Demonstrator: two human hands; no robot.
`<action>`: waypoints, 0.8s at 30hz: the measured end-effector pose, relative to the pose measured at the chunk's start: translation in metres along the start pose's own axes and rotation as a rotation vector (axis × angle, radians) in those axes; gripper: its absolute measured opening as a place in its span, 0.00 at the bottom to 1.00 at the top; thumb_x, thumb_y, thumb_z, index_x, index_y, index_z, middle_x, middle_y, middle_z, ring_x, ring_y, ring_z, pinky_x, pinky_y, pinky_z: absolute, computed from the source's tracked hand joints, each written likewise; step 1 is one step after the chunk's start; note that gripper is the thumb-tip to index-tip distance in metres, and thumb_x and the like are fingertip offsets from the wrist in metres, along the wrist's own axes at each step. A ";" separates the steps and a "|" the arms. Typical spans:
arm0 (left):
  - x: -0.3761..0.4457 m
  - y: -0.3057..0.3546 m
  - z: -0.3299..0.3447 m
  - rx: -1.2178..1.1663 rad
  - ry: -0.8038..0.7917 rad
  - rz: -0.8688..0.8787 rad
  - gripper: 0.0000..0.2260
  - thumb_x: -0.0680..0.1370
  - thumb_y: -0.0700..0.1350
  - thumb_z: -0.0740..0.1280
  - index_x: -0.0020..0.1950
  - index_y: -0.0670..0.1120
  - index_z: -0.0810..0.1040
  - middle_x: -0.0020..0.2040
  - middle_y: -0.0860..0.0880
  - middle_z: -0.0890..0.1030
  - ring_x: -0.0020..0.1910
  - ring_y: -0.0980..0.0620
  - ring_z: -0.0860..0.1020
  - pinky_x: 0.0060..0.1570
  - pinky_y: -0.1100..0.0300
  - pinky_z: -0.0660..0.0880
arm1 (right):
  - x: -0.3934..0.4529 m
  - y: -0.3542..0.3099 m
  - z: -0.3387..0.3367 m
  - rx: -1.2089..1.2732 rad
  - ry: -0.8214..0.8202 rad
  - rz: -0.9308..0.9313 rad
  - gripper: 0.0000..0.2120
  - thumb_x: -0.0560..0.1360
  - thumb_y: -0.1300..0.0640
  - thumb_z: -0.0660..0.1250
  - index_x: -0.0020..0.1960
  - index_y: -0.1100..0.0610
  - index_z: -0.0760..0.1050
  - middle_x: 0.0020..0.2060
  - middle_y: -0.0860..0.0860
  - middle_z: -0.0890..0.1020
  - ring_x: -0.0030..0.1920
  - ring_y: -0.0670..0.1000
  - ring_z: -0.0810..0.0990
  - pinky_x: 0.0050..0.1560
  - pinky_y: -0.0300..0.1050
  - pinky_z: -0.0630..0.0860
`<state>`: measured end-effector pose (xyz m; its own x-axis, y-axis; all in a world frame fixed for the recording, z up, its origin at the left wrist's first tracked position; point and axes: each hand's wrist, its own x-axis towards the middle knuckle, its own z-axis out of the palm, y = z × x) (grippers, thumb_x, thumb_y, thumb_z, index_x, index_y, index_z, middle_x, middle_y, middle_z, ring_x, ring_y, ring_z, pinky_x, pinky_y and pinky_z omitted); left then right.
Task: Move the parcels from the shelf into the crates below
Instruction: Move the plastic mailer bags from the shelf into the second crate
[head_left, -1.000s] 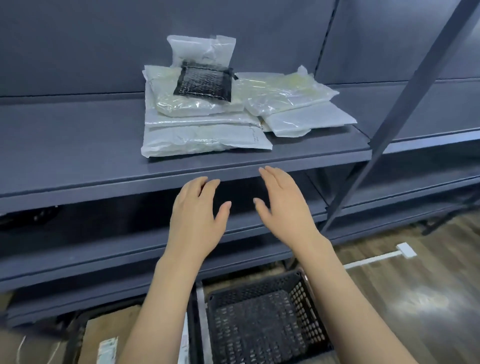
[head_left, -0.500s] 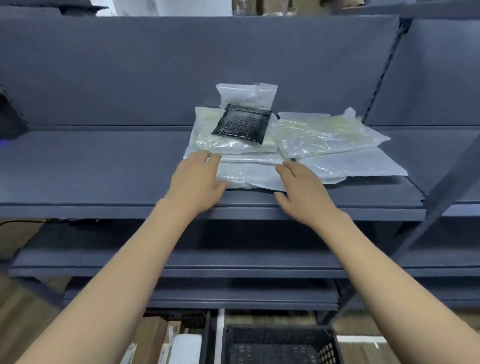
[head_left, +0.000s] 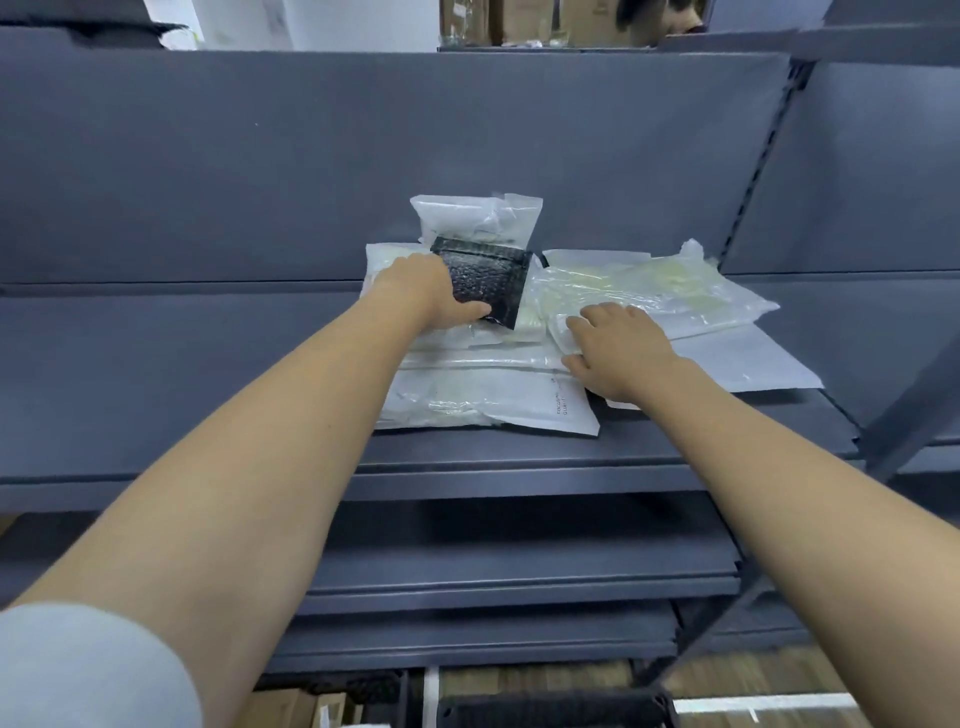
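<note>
The grey shelf (head_left: 208, 374) fills the frame's middle, and the parcels (head_left: 488, 400) are stacked on it just right of centre, so they are reached from the front edge. A dark crate (head_left: 561, 712) is glimpsed at the bottom edge, under the lower shelves, likely where the parcels are meant to go. The black bubble pouch (head_left: 488, 283) on top of the stack is grasped at its near-left corner by the left hand (head_left: 431, 296). A clear bag (head_left: 649, 291) to its right is pressed by the right hand (head_left: 618, 348), fingers slightly bent; whether it is gripped cannot be told.
</note>
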<state>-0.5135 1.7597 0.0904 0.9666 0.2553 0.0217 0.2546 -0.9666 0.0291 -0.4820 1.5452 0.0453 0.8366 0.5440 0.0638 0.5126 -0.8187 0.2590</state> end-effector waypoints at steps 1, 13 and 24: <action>0.001 0.004 0.001 0.012 -0.024 0.008 0.28 0.74 0.66 0.61 0.50 0.40 0.72 0.43 0.45 0.75 0.44 0.45 0.74 0.43 0.55 0.70 | 0.000 0.000 0.001 0.002 -0.009 -0.001 0.22 0.80 0.46 0.54 0.70 0.57 0.64 0.68 0.55 0.68 0.69 0.57 0.64 0.69 0.52 0.59; 0.005 0.003 0.015 0.286 -0.079 0.128 0.35 0.71 0.70 0.60 0.59 0.39 0.75 0.61 0.41 0.67 0.60 0.44 0.68 0.58 0.51 0.72 | 0.006 -0.011 -0.010 0.004 0.011 -0.043 0.20 0.80 0.50 0.56 0.68 0.60 0.66 0.65 0.57 0.71 0.66 0.57 0.67 0.67 0.47 0.62; -0.027 0.000 0.023 0.216 0.163 0.249 0.16 0.80 0.48 0.59 0.61 0.38 0.72 0.59 0.41 0.71 0.59 0.44 0.69 0.50 0.53 0.71 | -0.024 -0.009 -0.005 0.037 -0.018 0.050 0.18 0.81 0.53 0.54 0.66 0.60 0.67 0.62 0.56 0.72 0.64 0.57 0.68 0.66 0.46 0.62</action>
<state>-0.5385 1.7523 0.0670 0.9869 -0.0050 0.1612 0.0291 -0.9776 -0.2084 -0.5075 1.5402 0.0465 0.8648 0.4987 0.0582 0.4762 -0.8515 0.2197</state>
